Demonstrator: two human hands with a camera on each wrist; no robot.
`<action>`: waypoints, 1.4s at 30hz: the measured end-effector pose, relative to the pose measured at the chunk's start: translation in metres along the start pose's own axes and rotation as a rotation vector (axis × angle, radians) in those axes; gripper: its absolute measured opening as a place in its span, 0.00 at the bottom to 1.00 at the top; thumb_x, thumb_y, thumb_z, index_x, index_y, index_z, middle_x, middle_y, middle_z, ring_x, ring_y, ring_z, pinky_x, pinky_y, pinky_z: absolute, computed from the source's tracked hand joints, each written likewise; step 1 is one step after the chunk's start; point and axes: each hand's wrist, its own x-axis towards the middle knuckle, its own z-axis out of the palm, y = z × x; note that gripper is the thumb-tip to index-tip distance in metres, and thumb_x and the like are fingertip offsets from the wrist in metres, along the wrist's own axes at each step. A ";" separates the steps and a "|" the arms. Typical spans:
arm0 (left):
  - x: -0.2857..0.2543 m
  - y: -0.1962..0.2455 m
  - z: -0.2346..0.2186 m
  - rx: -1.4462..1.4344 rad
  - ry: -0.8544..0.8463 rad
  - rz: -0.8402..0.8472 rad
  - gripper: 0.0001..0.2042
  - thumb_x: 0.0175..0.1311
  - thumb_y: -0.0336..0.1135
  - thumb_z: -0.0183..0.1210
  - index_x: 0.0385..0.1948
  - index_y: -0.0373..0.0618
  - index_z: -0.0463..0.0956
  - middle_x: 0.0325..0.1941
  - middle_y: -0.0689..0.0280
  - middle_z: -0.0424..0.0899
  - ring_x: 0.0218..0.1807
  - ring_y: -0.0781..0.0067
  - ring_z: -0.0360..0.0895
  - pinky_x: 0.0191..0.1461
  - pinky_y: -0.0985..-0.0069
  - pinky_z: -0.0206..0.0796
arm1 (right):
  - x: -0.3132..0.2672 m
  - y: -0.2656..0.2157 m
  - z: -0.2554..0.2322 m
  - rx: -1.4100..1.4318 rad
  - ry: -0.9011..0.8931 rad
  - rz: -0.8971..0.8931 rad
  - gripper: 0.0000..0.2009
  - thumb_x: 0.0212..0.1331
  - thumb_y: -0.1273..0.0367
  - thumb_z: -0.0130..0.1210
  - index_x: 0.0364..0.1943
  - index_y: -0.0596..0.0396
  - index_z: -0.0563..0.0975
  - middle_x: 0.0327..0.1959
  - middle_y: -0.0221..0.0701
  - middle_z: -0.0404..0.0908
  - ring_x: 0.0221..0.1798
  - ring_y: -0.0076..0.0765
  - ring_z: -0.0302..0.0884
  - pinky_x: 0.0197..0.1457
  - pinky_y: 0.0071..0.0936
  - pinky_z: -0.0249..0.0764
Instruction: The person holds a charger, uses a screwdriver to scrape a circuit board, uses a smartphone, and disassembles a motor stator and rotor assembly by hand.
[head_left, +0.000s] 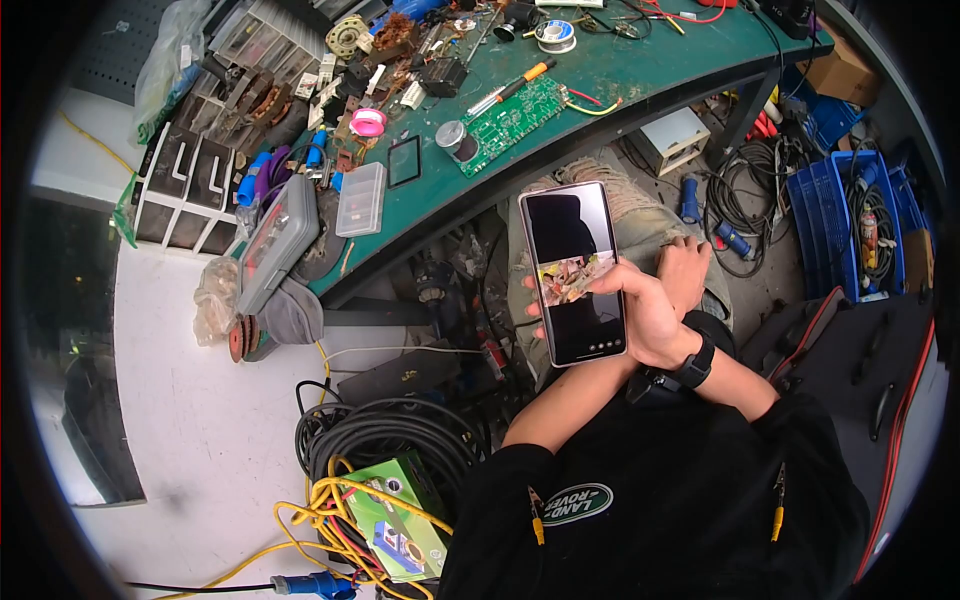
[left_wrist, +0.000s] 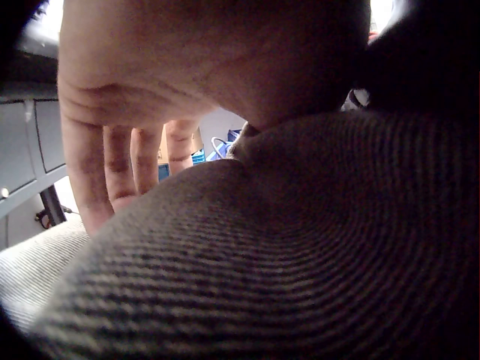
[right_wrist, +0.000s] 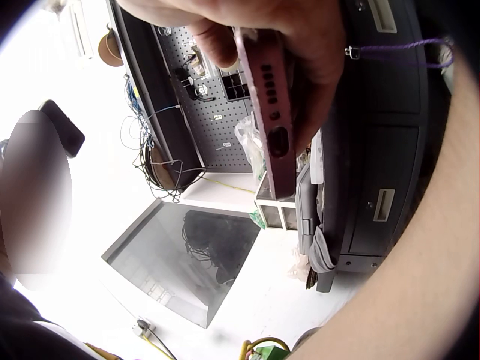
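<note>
A smartphone (head_left: 583, 335) in a pinkish case is gripped upright by my right hand (head_left: 652, 318), with the thumb over the screen. A colourful picture fills the screen's middle band, with black above and below. From the right wrist, the phone's bottom edge (right_wrist: 271, 112) shows its port and speaker holes between fingers and palm. My left forearm crosses beneath the right wrist, and the left hand (head_left: 684, 272) rests on my trouser leg, holding nothing. Its fingers (left_wrist: 116, 161) hang down over the ribbed trouser fabric (left_wrist: 225, 247) in the left wrist view.
Ahead stands a green workbench (head_left: 620, 62) with a circuit board (head_left: 520, 120), a screwdriver (head_left: 525, 80), a solder spool (head_left: 556, 37) and clutter. Coiled black cable (head_left: 390, 435) and a green box (head_left: 400, 520) lie at lower left. Blue crates (head_left: 825, 225) stand at right.
</note>
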 end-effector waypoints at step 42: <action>-0.001 0.000 0.008 -0.041 0.046 0.012 0.28 0.44 0.41 0.72 0.47 0.42 0.71 0.47 0.58 0.77 0.50 0.60 0.77 0.47 0.67 0.75 | 0.014 -0.023 -0.030 0.162 0.393 0.027 0.33 0.63 0.42 0.46 0.56 0.58 0.70 0.47 0.42 0.77 0.46 0.46 0.77 0.53 0.48 0.75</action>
